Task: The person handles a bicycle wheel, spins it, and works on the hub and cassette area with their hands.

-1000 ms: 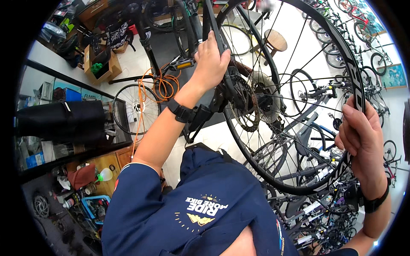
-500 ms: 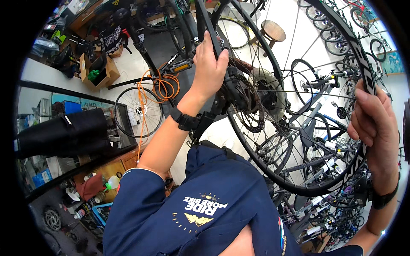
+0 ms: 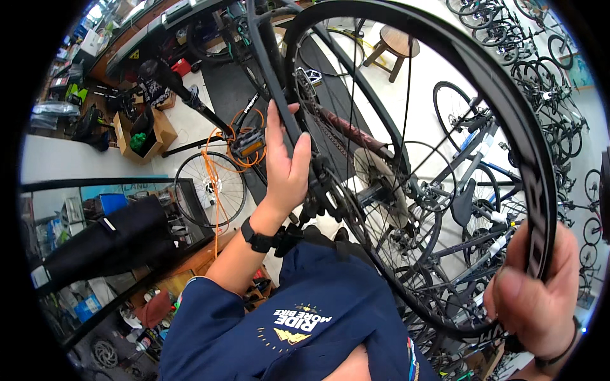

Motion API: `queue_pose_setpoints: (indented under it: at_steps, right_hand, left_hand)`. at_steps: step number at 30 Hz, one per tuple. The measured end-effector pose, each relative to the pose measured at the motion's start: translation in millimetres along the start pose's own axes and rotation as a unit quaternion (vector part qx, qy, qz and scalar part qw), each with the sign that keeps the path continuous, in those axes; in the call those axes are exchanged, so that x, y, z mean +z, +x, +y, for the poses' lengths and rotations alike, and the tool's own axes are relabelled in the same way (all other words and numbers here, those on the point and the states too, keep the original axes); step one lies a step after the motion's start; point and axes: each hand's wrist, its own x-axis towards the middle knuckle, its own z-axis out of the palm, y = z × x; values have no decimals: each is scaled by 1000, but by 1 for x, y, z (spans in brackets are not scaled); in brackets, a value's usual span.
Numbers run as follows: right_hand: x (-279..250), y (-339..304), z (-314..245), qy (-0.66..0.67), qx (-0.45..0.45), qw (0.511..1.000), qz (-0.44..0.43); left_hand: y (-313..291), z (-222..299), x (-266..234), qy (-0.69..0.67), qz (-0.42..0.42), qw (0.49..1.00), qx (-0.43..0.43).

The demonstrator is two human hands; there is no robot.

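My left hand [image 3: 284, 168] is closed round a black bicycle frame stay [image 3: 270, 73], thumb on one side and fingers on the other. At the right, my right hand [image 3: 546, 301] grips the black rim of a spoked wheel [image 3: 537, 152], its thumb over the rim. The wheel slants across the frame, its upper rim close to me. Near its middle are a disc-shaped part [image 3: 373, 171] and the hub. A chain [image 3: 330, 136] runs along a brownish stay beside them. Whether the axle sits in the frame, I cannot tell.
A repair stand [image 3: 200, 105] and a tangled orange hose [image 3: 251, 159] are at the left, by a loose wheel [image 3: 210, 190] and a cardboard box [image 3: 149, 136]. A wooden stool [image 3: 397, 44] stands at the back. Several bicycles [image 3: 470, 197] crowd the right.
The wheel has tilted and come nearer, its upper rim now crossing the frame. My right hand has moved down and inward with the rim. My left hand sits lower and farther left in view.
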Motion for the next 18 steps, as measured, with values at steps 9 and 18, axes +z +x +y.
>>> queue_pose_setpoints:
  at_steps: [9, 18]
  right_hand:
    - [-28, 11, -23, -99, -25, 967, -232]
    - [-32, 19, -21, -78, -44, 970, -228]
  left_hand:
    - [5, -16, 1, -10, -8, 999, 50]
    - [2, -19, 6, -63, 18, 998, 22]
